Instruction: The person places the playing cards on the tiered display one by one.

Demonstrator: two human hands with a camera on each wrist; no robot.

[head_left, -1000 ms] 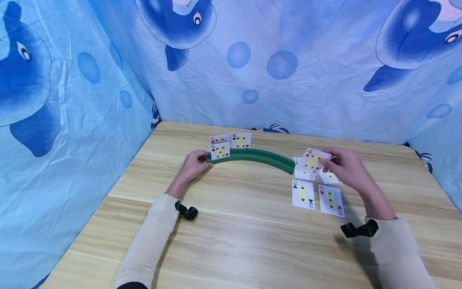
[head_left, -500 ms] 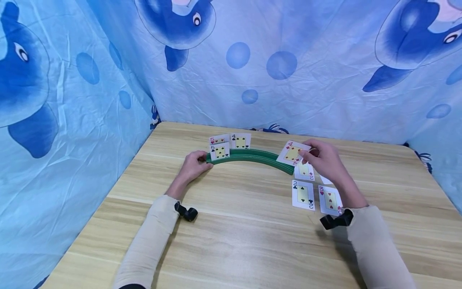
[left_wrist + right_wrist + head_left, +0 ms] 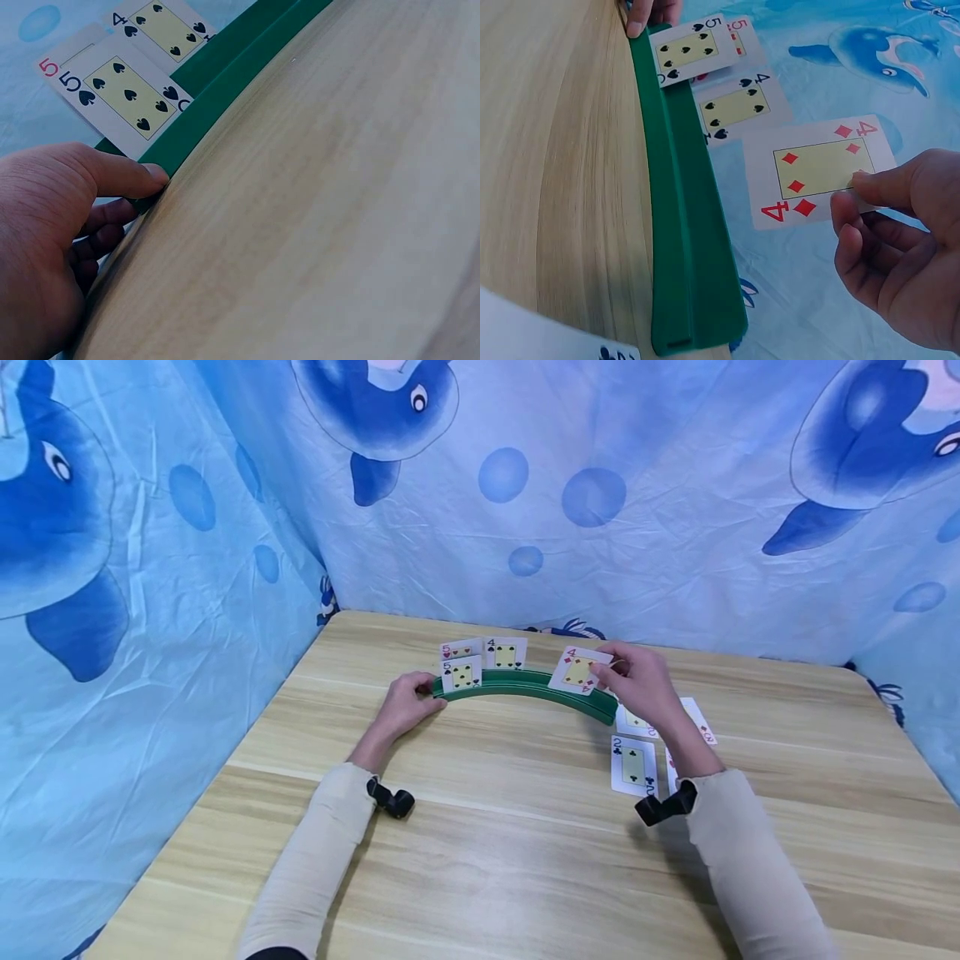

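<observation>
My left hand point(image 3: 403, 703) pinches the left end of a curved green card holder point(image 3: 517, 679), thumb on its front edge. Close to that hand, the five of spades point(image 3: 129, 97) stands in the front slot. Behind it, the five of hearts point(image 3: 454, 648) is partly covered, and the four of spades point(image 3: 506, 653) stands beside that one in the back row. Between thumb and fingers my right hand point(image 3: 639, 678) holds the four of diamonds point(image 3: 821, 171) face toward me. In the head view this card overlaps the right half of the holder.
Right of the holder, the two of clubs point(image 3: 633, 766) lies face up on the wooden table point(image 3: 480, 860). The two of diamonds point(image 3: 634, 723) and other red cards lie around it, partly hidden by my right arm. Blue dolphin-print cloth point(image 3: 540, 510) hangs behind the table.
My right hand has carried the four of diamonds leftward, from above the loose cards to over the holder's right half. My left hand keeps its grip on the holder's end.
</observation>
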